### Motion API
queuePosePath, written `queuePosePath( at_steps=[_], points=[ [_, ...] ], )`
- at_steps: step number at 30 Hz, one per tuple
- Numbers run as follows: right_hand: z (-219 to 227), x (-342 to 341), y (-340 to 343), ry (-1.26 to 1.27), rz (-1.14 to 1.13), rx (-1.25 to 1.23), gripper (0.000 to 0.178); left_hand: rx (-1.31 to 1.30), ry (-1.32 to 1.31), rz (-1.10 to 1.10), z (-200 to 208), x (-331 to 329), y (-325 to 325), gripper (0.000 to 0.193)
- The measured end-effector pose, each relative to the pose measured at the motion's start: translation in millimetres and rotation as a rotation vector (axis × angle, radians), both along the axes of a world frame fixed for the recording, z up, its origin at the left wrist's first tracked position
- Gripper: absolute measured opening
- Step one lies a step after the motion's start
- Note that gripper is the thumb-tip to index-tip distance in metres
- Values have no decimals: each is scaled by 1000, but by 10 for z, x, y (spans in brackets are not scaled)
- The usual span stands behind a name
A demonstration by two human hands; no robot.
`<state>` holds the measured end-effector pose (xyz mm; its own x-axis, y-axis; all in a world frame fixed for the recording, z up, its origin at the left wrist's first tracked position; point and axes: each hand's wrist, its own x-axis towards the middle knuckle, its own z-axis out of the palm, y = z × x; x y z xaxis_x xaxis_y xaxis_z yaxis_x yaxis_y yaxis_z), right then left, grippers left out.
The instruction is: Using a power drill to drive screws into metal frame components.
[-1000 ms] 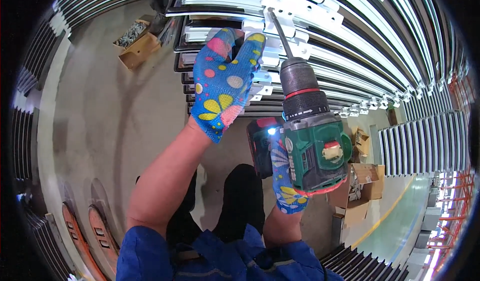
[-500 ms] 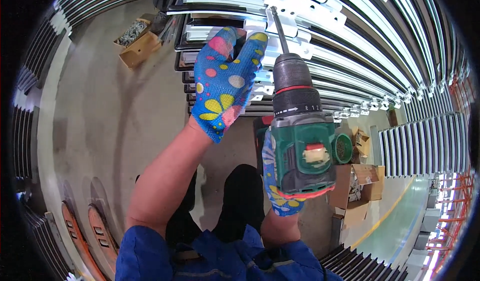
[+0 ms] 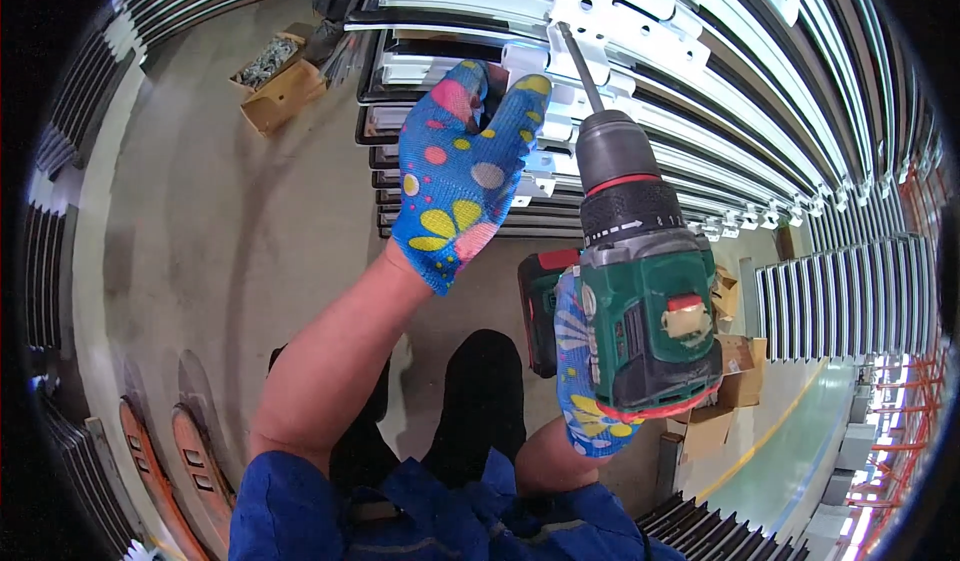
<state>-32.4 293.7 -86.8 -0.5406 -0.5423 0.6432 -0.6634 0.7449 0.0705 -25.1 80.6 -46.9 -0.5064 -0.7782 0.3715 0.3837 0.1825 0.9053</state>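
Observation:
My right hand (image 3: 585, 371), in a blue flower-patterned glove, is wrapped round the handle of a green and black cordless drill (image 3: 650, 311). The drill's long bit (image 3: 581, 66) points up and away. Its tip overlaps a white hinge bracket (image 3: 595, 13) with round holes; whether it touches cannot be told. My left hand (image 3: 455, 181), gloved alike, is held beside the stacked frames' left ends, left of the bit. Its thumb and forefinger reach forward with a gap between them, while the other fingers are curled under and hidden. What they hold, if anything, is hidden.
White and black metal frames (image 3: 740, 131) are stacked ahead and to the right. Cardboard boxes (image 3: 282, 99) with small metal parts lie on the floor at far left; more boxes (image 3: 740, 371) stand at right. Orange forks (image 3: 150, 471) lie at lower left. Another person's leg (image 3: 328, 6) shows at the top.
The drill and my right hand have shifted right and slightly nearer, exposing the drill's battery. My left hand has drifted slightly right. The bracket also sits slightly further right in view.

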Motion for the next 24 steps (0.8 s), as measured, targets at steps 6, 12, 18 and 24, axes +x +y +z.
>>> queuePosePath(
  at_steps=[6, 12, 18, 24],
  points=[
    [-57, 226, -41, -248, -33, 73, 59, 21, -26, -6, 2, 13, -12, 20],
    [218, 271, -201, -1004, 194, -726, 50, -9, 36, -19, 8, 8, 8, 21],
    [485, 164, -315, -1002, 368, -762, 41, -55, 64, 15, 42, 52, 30, 21],
    [152, 299, 29, -823, 431, -497, 38, 210, 121, -143, -366, 341, 283, 26]
  ],
)
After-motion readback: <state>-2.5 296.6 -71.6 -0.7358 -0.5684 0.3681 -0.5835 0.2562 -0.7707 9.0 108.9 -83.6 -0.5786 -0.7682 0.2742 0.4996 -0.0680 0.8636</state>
